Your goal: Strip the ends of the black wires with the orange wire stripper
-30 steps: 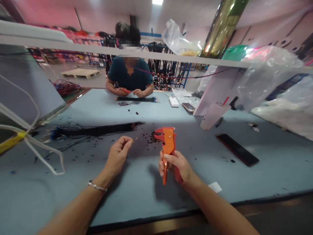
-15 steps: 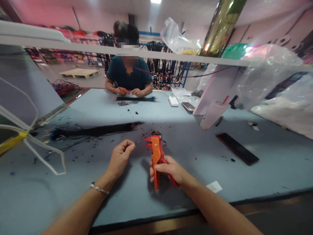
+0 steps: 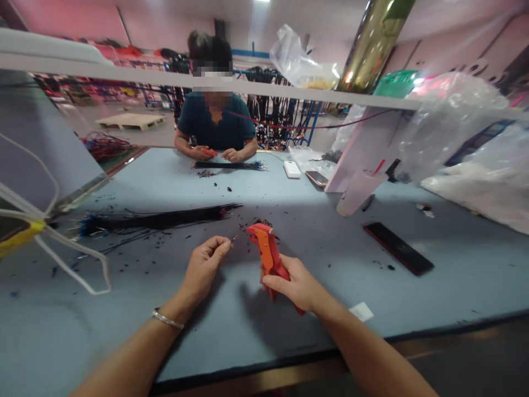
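Note:
My left hand (image 3: 209, 262) pinches a thin dark wire (image 3: 234, 239) between thumb and forefinger; its short end pokes out to the right, and the rest is hidden or too thin to follow. In my right hand (image 3: 291, 281) are orange and red wire strippers (image 3: 268, 248), held by the handles with the jaws up and to the left. A small gap lies between the wire's tip and the jaws. Small dark scraps (image 3: 243, 226) lie behind the jaws. Beyond my left hand a bundle of black wires (image 3: 161, 219) stretches across the table.
Across the table (image 3: 173, 342) a co-worker (image 3: 215, 118) holds a red tool over another wire bundle (image 3: 229, 165). To the right lie a black phone (image 3: 397, 248) and a paper slip (image 3: 361, 311). A cup with a straw (image 3: 359, 192) stands by the shelf support. White tubing (image 3: 88, 259) hangs left.
The wire strippers have tilted in my right hand, so their orange side shows less and the handles look closer together. My left hand has shifted slightly right with the wire.

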`<state>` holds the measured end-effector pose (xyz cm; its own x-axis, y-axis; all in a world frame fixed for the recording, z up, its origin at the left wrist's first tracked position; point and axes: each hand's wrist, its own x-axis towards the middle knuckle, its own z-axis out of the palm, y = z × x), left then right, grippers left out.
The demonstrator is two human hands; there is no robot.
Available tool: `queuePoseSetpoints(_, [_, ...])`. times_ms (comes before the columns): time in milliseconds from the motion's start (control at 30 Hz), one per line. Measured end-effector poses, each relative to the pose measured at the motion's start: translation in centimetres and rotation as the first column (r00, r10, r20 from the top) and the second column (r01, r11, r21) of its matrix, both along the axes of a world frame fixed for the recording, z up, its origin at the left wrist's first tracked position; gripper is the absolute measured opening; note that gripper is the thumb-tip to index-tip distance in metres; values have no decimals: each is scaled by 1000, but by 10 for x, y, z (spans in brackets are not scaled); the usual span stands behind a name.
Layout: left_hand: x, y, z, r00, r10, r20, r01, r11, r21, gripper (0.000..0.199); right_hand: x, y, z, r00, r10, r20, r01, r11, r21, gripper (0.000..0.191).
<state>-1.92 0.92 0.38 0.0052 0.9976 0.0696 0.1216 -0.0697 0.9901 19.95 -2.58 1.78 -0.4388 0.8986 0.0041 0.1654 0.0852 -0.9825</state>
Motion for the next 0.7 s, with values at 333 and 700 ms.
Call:
queuePoseSetpoints(333, [5, -5, 0, 976, -74, 202, 96, 990, -100, 32, -6, 1, -14, 771, -435, 465, -92, 646, 757, 29])
queuePoseSetpoints(700, [12, -10, 2, 997, -70, 12, 69, 997, 29, 28, -6, -2, -6, 968, -200, 154, 121, 903, 411, 26])
